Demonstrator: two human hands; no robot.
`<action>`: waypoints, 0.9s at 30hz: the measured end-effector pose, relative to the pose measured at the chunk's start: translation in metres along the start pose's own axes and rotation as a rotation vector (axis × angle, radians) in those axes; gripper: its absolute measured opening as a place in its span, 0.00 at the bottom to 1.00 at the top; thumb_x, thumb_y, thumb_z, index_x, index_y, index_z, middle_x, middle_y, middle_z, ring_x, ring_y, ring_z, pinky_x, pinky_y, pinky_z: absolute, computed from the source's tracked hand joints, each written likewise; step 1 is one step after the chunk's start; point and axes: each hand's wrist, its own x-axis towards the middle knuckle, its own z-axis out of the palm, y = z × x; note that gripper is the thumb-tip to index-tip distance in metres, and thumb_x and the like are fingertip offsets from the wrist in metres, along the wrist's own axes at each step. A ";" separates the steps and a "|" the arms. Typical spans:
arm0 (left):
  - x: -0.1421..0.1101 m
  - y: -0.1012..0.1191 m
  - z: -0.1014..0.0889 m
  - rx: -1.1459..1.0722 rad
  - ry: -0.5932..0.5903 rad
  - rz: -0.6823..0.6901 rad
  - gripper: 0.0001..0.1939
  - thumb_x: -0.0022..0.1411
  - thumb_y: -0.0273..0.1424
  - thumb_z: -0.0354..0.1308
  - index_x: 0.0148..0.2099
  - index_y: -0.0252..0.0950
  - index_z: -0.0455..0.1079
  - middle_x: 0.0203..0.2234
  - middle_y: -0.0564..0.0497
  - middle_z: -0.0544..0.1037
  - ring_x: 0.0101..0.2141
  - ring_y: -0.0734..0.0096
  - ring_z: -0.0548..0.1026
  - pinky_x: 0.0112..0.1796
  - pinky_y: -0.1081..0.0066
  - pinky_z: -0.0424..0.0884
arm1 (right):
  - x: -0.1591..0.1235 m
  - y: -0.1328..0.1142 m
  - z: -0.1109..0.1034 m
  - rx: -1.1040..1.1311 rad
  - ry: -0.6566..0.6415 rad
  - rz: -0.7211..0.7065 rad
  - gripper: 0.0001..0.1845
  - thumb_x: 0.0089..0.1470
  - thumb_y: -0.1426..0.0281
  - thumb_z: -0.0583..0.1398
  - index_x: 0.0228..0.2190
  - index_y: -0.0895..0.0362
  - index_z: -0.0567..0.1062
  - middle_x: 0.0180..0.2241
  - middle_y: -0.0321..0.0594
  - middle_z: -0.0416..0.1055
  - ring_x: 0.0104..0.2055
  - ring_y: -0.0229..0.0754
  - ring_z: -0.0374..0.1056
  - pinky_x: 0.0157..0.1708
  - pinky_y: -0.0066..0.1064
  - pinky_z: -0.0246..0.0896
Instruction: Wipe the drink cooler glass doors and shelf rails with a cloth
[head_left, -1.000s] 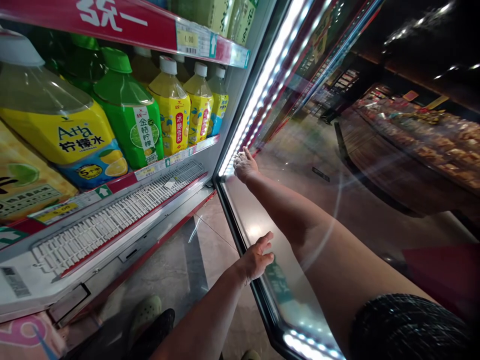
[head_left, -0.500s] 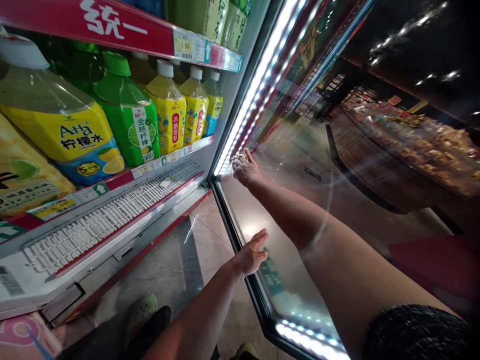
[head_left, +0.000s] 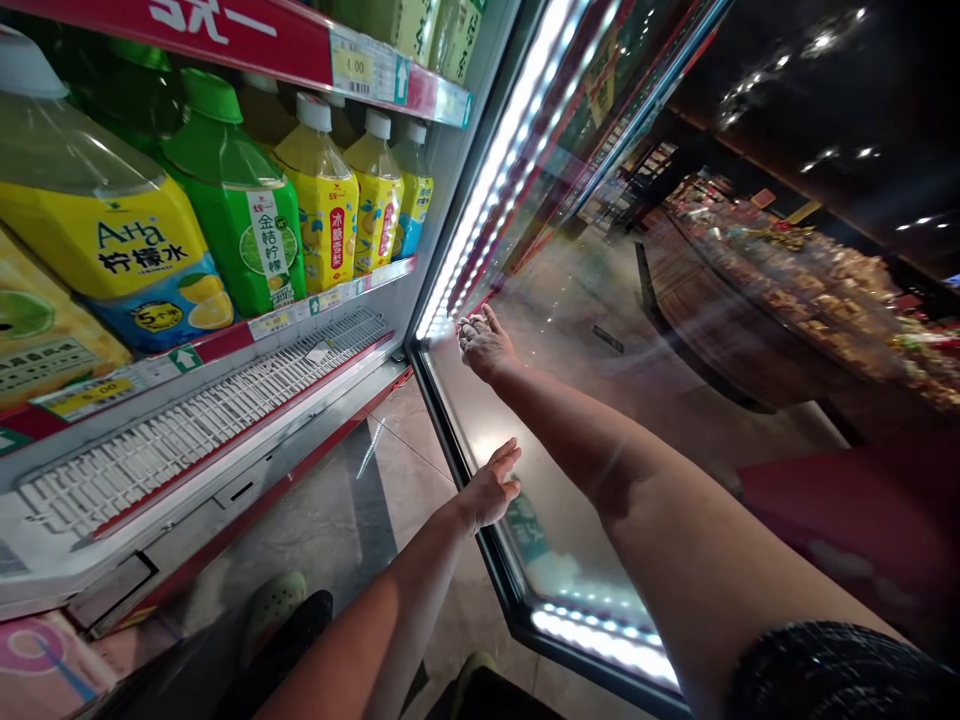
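My right hand reaches out to the glass door, near the lit strip on its far side. Its fingers are bent against the pane over a small pale patch; I cannot make out whether that is a thing in the hand or glare. Lower down, my left hand is beside the door's black frame, with fingers stretched out and thumb apart. Nothing shows in it. Whether its palm touches the frame is hidden.
On the left, the cooler shelf holds a large yellow lemon drink bottle, a green bottle and smaller yellow bottles. Below is a white wire rack. Shoes stand on the tiled floor; a stocked display counter is beyond the glass.
The view has shifted slightly, so shelf and door appear further left and up. My right hand has moved slightly down along the glass; my left hand keeps its outstretched pose.
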 end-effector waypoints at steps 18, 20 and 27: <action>0.002 0.003 0.009 -0.018 0.136 -0.090 0.37 0.60 0.23 0.55 0.71 0.38 0.57 0.74 0.44 0.45 0.64 0.49 0.64 0.63 0.53 0.62 | -0.045 0.003 0.002 -0.005 0.105 -0.009 0.25 0.67 0.69 0.48 0.59 0.63 0.71 0.64 0.49 0.64 0.68 0.56 0.56 0.70 0.60 0.08; -0.001 0.007 0.007 -0.002 0.117 -0.098 0.35 0.60 0.25 0.57 0.70 0.37 0.59 0.73 0.43 0.47 0.65 0.49 0.63 0.64 0.54 0.61 | -0.051 0.001 0.001 -0.016 0.112 0.005 0.25 0.66 0.71 0.48 0.60 0.65 0.69 0.64 0.50 0.64 0.68 0.55 0.56 0.71 0.60 0.10; -0.009 0.011 -0.002 0.039 0.061 -0.069 0.35 0.59 0.25 0.58 0.69 0.38 0.61 0.73 0.46 0.48 0.69 0.52 0.54 0.67 0.57 0.53 | -0.073 -0.001 -0.014 0.014 0.068 0.017 0.24 0.67 0.70 0.50 0.60 0.63 0.70 0.64 0.48 0.63 0.68 0.53 0.56 0.73 0.59 0.20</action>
